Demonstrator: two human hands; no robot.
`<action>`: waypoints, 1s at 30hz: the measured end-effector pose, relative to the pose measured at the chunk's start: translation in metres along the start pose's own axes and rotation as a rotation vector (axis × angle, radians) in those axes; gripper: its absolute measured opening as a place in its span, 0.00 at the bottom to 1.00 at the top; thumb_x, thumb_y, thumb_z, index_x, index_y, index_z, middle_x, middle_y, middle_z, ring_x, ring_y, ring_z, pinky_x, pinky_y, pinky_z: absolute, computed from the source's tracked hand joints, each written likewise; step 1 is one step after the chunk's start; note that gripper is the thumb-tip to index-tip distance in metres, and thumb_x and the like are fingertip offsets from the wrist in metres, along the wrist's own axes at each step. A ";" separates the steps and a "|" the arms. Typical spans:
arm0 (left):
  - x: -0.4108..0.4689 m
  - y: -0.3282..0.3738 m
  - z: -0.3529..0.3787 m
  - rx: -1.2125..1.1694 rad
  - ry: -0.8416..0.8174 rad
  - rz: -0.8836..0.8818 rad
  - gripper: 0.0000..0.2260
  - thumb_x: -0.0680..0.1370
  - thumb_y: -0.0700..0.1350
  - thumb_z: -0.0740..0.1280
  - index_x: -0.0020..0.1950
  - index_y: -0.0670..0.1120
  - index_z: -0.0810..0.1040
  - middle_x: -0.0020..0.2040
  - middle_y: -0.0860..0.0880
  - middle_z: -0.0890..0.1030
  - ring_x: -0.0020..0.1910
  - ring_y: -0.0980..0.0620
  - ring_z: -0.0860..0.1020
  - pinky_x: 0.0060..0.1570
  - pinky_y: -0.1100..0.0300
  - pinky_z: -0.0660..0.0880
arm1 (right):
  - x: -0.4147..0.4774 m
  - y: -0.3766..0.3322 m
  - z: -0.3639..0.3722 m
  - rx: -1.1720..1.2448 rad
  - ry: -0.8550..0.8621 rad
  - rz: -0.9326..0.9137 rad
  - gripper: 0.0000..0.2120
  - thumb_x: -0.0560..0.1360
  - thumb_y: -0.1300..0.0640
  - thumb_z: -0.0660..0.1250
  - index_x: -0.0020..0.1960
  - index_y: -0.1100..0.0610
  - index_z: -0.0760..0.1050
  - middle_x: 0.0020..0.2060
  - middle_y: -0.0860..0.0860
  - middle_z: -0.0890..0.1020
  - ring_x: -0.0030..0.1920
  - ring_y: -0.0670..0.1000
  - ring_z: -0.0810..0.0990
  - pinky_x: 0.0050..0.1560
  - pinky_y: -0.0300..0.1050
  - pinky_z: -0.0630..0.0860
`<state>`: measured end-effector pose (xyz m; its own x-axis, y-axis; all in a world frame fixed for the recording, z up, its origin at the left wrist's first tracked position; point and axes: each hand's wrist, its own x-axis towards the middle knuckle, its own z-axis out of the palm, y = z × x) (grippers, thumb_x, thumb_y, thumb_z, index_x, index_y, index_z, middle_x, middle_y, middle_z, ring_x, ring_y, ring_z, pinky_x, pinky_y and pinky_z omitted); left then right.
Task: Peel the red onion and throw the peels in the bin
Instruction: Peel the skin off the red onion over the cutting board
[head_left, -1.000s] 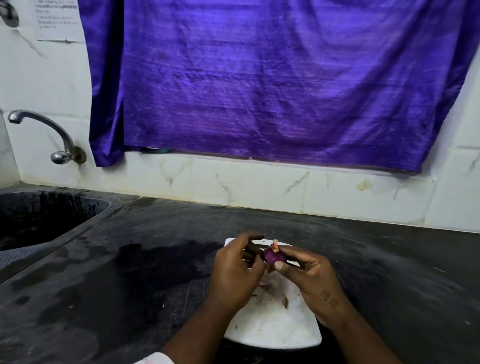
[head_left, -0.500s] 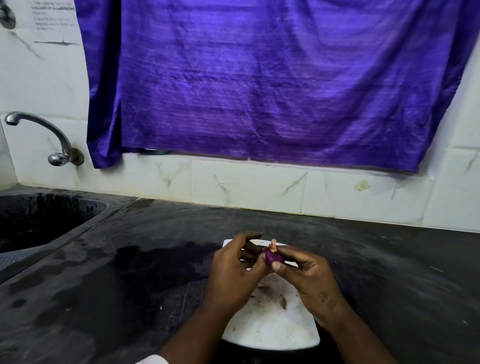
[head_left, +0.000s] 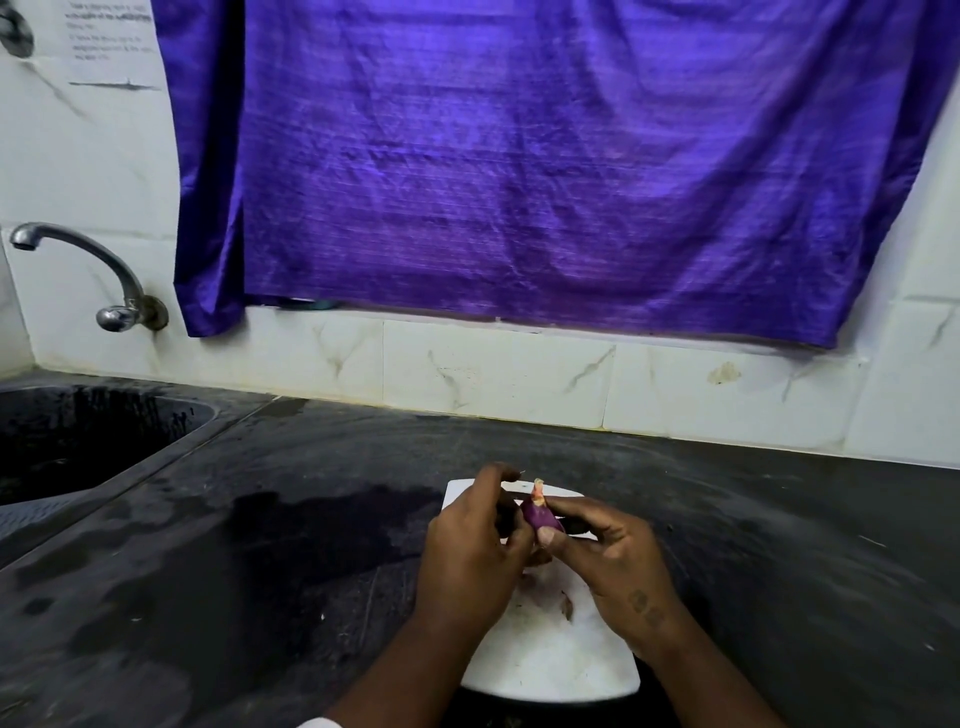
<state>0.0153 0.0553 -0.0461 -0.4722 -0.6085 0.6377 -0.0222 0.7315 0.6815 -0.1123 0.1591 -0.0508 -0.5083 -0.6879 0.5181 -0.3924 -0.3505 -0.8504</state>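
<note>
left hand (head_left: 467, 551) and right hand (head_left: 618, 566) fingers clamped on red onion (head_left: 537, 515), wall notice (head_left: 109, 36) writing unreadable

Dark countertop (head_left: 753, 519); white board (head_left: 550, 670) flat on it; perhaps damp patches

Left hand (head_left: 470, 548) curls round the small purple-red onion (head_left: 536, 515); right hand (head_left: 621, 569) pinches it between thumb and fingers (head_left: 571, 506), knuckles up

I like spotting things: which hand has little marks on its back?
The right hand: two small dark marks sit near its wrist. The left hand has a bare back.
</note>
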 end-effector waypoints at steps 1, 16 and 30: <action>0.000 0.000 0.000 0.001 0.008 -0.001 0.19 0.74 0.44 0.74 0.60 0.58 0.75 0.41 0.56 0.82 0.42 0.58 0.82 0.41 0.55 0.82 | 0.000 0.001 0.000 0.005 0.001 -0.001 0.14 0.72 0.66 0.75 0.57 0.58 0.85 0.52 0.52 0.88 0.51 0.53 0.87 0.47 0.44 0.84; 0.000 0.007 0.001 -0.044 0.082 -0.016 0.22 0.74 0.41 0.73 0.61 0.61 0.73 0.42 0.57 0.79 0.42 0.57 0.80 0.40 0.60 0.79 | -0.001 -0.005 0.002 0.075 0.048 -0.038 0.15 0.72 0.71 0.73 0.56 0.60 0.85 0.53 0.55 0.87 0.56 0.54 0.86 0.49 0.41 0.83; 0.015 -0.016 -0.007 -0.130 0.219 -0.200 0.17 0.74 0.34 0.72 0.53 0.56 0.78 0.37 0.53 0.82 0.38 0.56 0.81 0.37 0.61 0.79 | 0.001 -0.015 -0.001 0.356 0.137 0.045 0.16 0.67 0.61 0.76 0.55 0.56 0.86 0.52 0.59 0.88 0.54 0.60 0.87 0.53 0.50 0.84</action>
<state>0.0152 0.0325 -0.0451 -0.2685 -0.7981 0.5393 0.0237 0.5542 0.8320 -0.1076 0.1639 -0.0375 -0.6262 -0.6249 0.4662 -0.0882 -0.5373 -0.8387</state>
